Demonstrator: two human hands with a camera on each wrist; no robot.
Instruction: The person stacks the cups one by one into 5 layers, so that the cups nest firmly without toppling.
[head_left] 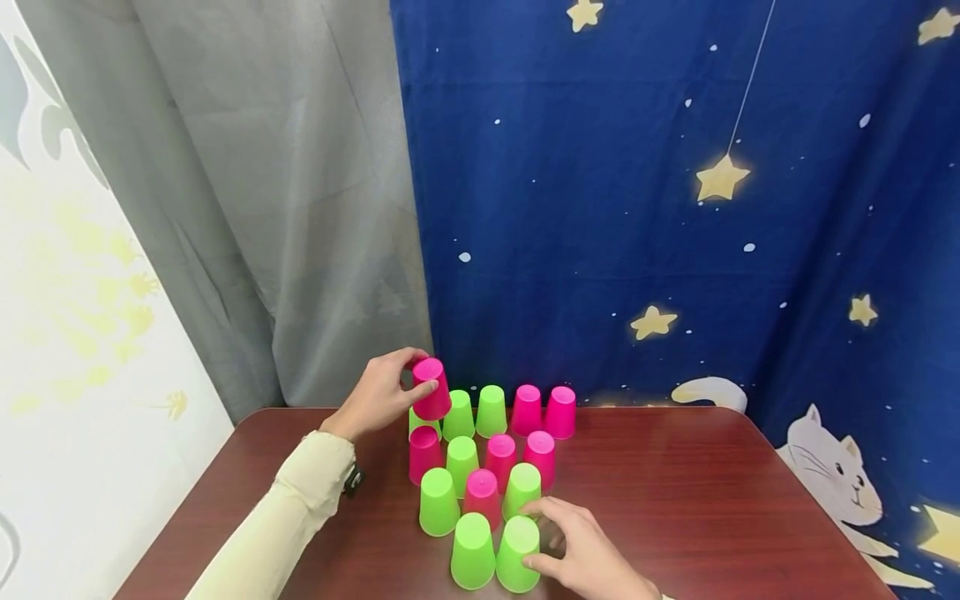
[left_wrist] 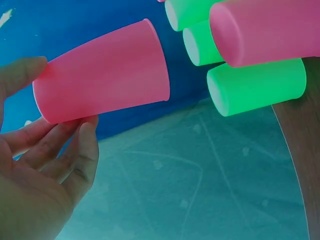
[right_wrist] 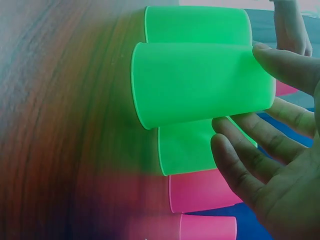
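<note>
My left hand pinches an upside-down pink cup near its base, thumb on one side and fingers on the other. That cup is raised at the back left, overlapping a green cup in the head view. In the left wrist view, its open rim points away from the palm of my hand. Nearest the table's front, my right hand grips an upside-down green cup between thumb and fingers, close to its top. Another green cup stands just left of it.
Behind the front pair, several upturned pink and green cups stand in rows that widen toward the back, including a pink cup at the far right. All stand on the brown table. Grey and blue curtains hang behind its far edge.
</note>
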